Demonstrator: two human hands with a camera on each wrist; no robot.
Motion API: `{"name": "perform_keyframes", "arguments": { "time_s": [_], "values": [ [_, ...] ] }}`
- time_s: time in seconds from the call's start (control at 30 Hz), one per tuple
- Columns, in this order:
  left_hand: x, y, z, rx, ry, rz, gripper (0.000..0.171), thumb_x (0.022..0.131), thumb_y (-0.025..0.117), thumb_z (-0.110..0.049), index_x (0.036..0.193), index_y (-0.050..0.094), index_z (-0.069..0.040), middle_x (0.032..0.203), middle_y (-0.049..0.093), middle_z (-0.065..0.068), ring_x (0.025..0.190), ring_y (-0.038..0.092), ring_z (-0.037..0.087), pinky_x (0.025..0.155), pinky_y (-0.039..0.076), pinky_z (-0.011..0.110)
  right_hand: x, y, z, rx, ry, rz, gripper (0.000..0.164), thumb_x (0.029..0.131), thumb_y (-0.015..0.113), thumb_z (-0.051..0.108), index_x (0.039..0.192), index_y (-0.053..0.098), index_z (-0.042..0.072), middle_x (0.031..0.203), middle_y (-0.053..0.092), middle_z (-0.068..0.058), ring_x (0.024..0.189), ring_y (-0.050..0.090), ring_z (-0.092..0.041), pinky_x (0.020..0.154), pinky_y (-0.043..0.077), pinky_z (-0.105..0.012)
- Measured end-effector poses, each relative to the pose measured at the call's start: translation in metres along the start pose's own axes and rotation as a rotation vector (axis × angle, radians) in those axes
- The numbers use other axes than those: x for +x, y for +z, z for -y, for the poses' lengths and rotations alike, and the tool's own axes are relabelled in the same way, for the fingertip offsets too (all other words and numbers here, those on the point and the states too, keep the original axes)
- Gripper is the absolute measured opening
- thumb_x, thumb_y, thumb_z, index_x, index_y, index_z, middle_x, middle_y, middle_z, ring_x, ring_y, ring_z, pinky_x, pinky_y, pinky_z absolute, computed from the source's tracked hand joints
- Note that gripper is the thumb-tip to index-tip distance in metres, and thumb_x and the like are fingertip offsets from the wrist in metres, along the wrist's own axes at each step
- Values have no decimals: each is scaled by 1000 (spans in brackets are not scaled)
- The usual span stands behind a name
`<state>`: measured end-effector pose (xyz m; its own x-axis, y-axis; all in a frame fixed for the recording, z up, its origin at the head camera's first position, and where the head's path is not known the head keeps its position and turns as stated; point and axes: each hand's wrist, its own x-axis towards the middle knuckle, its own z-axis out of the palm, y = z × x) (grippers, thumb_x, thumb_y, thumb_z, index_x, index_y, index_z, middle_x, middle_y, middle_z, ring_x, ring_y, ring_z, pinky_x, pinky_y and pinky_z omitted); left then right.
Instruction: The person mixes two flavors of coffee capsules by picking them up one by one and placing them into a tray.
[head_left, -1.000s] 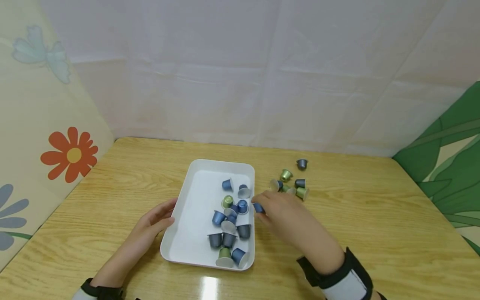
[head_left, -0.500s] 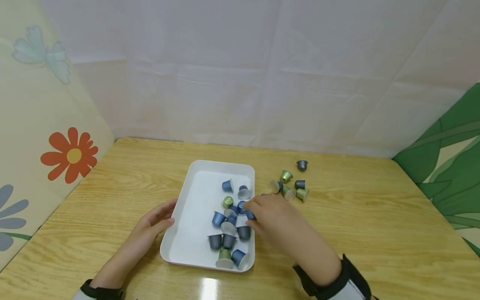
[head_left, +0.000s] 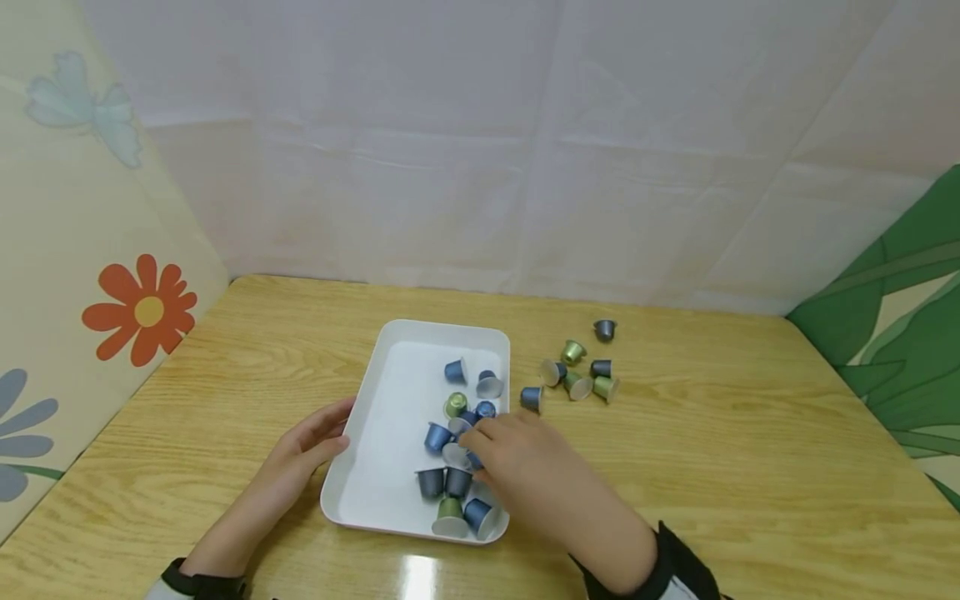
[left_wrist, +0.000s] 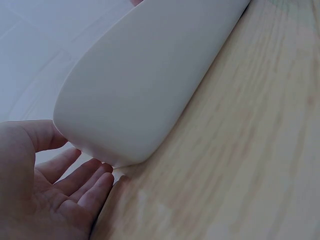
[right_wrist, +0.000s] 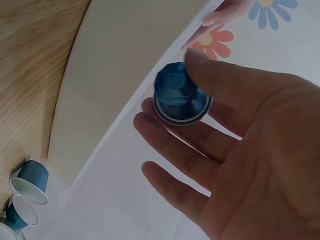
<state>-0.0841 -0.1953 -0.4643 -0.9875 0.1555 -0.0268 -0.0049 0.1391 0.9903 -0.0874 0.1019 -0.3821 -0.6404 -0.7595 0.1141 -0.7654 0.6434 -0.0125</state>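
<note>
A white tray (head_left: 378, 475) lies on the wooden table, with several blue, green and dark grey coffee capsules in its right half. My left hand (head_left: 311, 442) rests at the tray's left side. In the left wrist view, its relaxed fingers (left_wrist: 95, 187) touch the tray's outer wall (left_wrist: 135, 85). Over the right part of the tray, my right hand (head_left: 536, 471) pinches a blue coffee capsule (right_wrist: 182, 97) between thumb and fingers. From the head, the fingers partly cover that capsule and others below it.
Right of the tray, a blue capsule (head_left: 532, 398) lies near the rim. Beyond it is a loose group of capsules, among them a green one (head_left: 573, 352) and a dark one (head_left: 604, 330). A white sheet (head_left: 480, 167) hangs behind the table.
My right hand has carried the blue capsule left, across the tray's right rim to above the capsules inside. Another blue capsule on the table has come into view. My left hand stays put.
</note>
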Motion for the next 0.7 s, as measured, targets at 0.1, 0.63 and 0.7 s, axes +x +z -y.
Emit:
{"name": "perform_keyframes", "arguments": {
  "time_s": [0.1,0.63,0.7],
  "values": [
    [0,0,0,-1,1,3,53,99,57,-12,147,39,6,146,45,25,114,53,-4,91,47,20,0,0,3,-25,-7,8,33,84,80,25,113,70,11,103,68,0,94,64,-17,83,52,-36],
    [0,0,0,-9,7,5,52,99,56,-11,146,40,6,145,46,25,115,54,-2,92,46,18,1,4,17,-22,-16,113,37,87,78,29,119,67,14,104,67,1,93,63,-13,86,52,-36],
    [0,0,0,-8,8,2,52,99,56,-11,146,40,6,145,46,25,115,54,-2,93,45,18,2,5,18,-20,-9,126,38,87,78,29,120,67,14,105,67,1,94,63,-14,86,52,-36]
  ]
}}
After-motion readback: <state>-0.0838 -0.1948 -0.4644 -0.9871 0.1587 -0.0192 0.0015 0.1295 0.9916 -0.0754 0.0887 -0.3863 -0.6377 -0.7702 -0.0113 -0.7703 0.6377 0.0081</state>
